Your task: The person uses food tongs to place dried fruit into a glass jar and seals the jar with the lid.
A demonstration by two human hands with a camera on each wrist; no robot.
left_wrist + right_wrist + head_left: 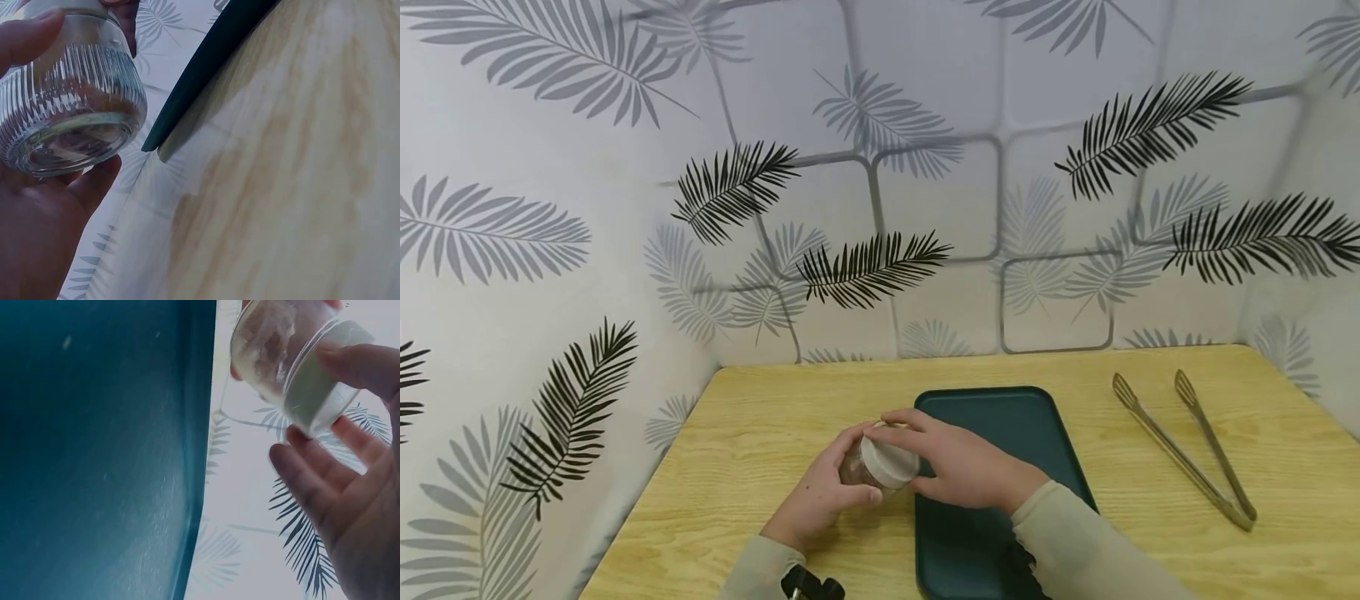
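A ribbed clear glass jar (75, 100) with a whitish lid (889, 463) is held above the table, near the left edge of a dark green tray (992, 417). My left hand (822, 492) grips the jar's body, its thumb and fingers curled round the glass. On the lid, my right hand (958, 462) has its thumb and fingers round the rim, as the right wrist view shows from the side. The jar is tilted, and its ribbed base faces the left wrist camera. Whether anything is inside cannot be made out.
Metal tongs (1187, 450) lie spread on the right of the wood-grain table (760, 425), beyond the tray. A wall covering (940, 200) with a leaf pattern rises behind the table and along its left side.
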